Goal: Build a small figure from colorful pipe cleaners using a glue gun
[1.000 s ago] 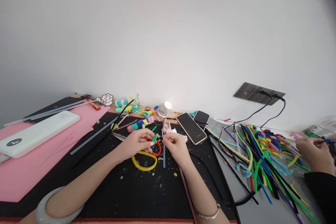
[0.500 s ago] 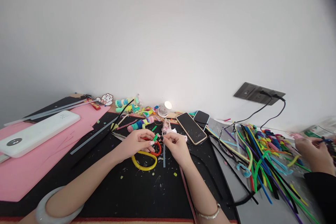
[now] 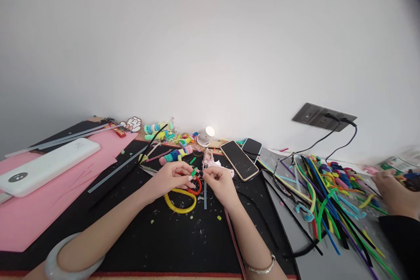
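My left hand (image 3: 170, 180) is closed in a pinch on a small green fuzzy piece (image 3: 194, 173), which looks like a bit of pipe cleaner. Facing it, my right hand (image 3: 221, 183) has thumb and fingertips pressed together at the piece's right end; a tiny dark bit shows there, too small to name. Under the hands lie scissors (image 3: 180, 203) with yellow and red handles, their blades pointing left. A pale pink glue gun (image 3: 208, 157) rests just behind my right hand, with a clear glue stick (image 3: 205, 199) lying nearer me.
Two phones (image 3: 239, 160) lie behind to the right. Many coloured pipe cleaners (image 3: 328, 210) cover a grey board (image 3: 308, 262). A white power bank (image 3: 52, 164) sits on pink sheets (image 3: 29, 227) at left. At far right is another person's hand (image 3: 395, 194). A lit cup-shaped lamp (image 3: 204, 139) stands by the wall.
My hands stay almost in place, with the green piece shifted slightly between the fingertips. At far right, the other person's hand has moved a little and its fingers have spread.
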